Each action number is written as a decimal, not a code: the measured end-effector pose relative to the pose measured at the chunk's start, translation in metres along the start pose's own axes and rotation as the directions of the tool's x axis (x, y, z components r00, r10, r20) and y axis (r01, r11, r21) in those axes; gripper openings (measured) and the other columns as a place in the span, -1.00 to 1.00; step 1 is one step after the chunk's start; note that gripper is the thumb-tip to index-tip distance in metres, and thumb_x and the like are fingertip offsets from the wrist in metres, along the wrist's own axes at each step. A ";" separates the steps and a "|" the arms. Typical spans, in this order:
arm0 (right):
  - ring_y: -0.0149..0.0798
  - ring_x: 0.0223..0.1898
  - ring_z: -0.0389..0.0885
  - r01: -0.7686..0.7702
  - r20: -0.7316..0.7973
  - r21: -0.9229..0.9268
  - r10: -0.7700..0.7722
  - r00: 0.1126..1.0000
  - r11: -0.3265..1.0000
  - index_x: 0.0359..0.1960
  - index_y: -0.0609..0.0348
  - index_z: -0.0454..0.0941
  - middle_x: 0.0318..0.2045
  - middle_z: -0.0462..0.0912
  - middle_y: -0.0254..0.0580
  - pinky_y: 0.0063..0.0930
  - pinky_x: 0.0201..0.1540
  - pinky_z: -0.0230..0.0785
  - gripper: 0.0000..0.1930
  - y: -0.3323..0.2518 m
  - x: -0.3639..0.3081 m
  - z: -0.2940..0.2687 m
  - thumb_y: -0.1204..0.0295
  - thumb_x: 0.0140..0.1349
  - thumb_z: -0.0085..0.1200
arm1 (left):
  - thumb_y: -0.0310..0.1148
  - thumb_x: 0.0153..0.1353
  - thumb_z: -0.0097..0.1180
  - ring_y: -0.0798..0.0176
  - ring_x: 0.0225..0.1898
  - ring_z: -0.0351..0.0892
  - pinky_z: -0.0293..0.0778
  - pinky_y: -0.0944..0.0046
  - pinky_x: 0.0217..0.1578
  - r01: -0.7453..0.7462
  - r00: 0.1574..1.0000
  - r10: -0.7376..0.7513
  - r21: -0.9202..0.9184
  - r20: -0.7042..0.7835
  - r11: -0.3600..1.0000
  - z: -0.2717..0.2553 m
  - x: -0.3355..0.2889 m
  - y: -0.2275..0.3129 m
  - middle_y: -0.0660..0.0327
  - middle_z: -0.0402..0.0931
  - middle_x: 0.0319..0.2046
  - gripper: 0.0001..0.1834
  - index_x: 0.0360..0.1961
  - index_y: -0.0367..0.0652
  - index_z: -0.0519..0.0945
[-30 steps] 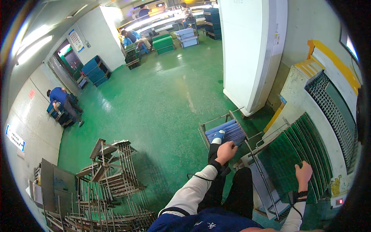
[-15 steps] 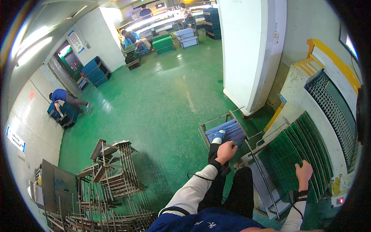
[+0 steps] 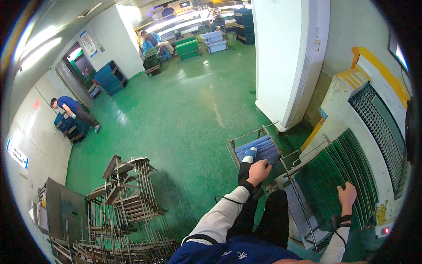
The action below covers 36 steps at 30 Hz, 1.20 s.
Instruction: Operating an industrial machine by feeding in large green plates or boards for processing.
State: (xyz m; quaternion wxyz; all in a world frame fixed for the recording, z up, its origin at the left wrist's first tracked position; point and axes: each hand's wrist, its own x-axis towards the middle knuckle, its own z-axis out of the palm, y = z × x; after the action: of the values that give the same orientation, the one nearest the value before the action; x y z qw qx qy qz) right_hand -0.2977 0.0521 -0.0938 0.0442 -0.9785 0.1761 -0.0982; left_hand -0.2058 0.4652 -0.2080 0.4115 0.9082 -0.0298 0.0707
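Observation:
My left hand [image 3: 259, 172] hangs over my lap with its fingers curled together. Whatever it may hold is too small or hidden to make out. Ahead of it lies a metal frame rack [image 3: 231, 146] filled with blue rolls [image 3: 263, 147]. A foot in blue and white [image 3: 249, 153] rests on the rolls. My right hand [image 3: 347, 196] is closed at the edge of a green panel [image 3: 318, 178], thumb toward its face. Several more thin green panels [image 3: 356, 163] stand in a row just right of that hand.
Stacked metal racks [image 3: 132, 189] stand on the left. A tall white cabinet [image 3: 283, 61] rises ahead, and a machine with a grille [image 3: 380, 127] stands at right. A person in blue [image 3: 70, 108] bends over dark crates [image 3: 74, 131]. Others sit near a lit bench [image 3: 189, 26].
My hands stay almost where they were, with the right hand's fingers shifted slightly. The person at far left has risen a little over the crates.

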 end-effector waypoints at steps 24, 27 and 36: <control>0.16 -0.16 0.49 0.110 -0.133 0.123 -0.094 0.987 0.986 -0.24 0.31 0.51 -0.31 0.56 0.15 -0.10 -0.10 0.30 -0.62 0.014 -0.004 -0.130 0.32 -0.06 0.24 | -0.13 0.11 0.10 -0.14 -0.28 0.58 0.48 -0.03 -0.27 0.025 0.998 -0.022 -0.039 0.062 0.999 -0.002 0.003 0.000 -0.02 0.59 -0.38 -0.70 -0.38 -0.18 0.60; 0.10 -0.22 0.50 0.047 -0.129 0.089 -0.035 0.991 0.995 -0.21 0.31 0.52 -0.34 0.56 0.10 -0.17 -0.13 0.32 -0.60 0.040 0.010 -0.163 0.31 -0.05 0.26 | -0.13 0.11 0.06 -0.12 -0.28 0.58 0.48 -0.04 -0.28 0.037 0.998 -0.035 -0.020 0.056 0.999 0.001 0.007 -0.010 -0.01 0.59 -0.38 -0.71 -0.42 -0.15 0.60; -0.35 -0.39 0.59 -0.076 0.004 0.982 0.387 0.922 0.171 -0.10 0.27 0.54 -0.35 0.66 -0.27 -0.43 -0.27 0.46 -0.66 0.135 -0.005 -0.200 0.31 0.18 0.19 | -0.13 0.12 0.12 -0.05 -0.35 0.61 0.49 0.07 -0.32 -0.050 0.995 0.045 0.057 0.084 0.997 0.003 0.010 -0.007 0.07 0.62 -0.42 -0.71 -0.36 -0.15 0.62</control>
State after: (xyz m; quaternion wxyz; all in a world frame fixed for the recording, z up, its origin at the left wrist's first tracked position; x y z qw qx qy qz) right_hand -0.3892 -0.0826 0.0847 0.6383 -0.6720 0.2268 -0.2992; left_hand -0.1948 0.4676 -0.2132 0.3809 0.9212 -0.0662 0.0435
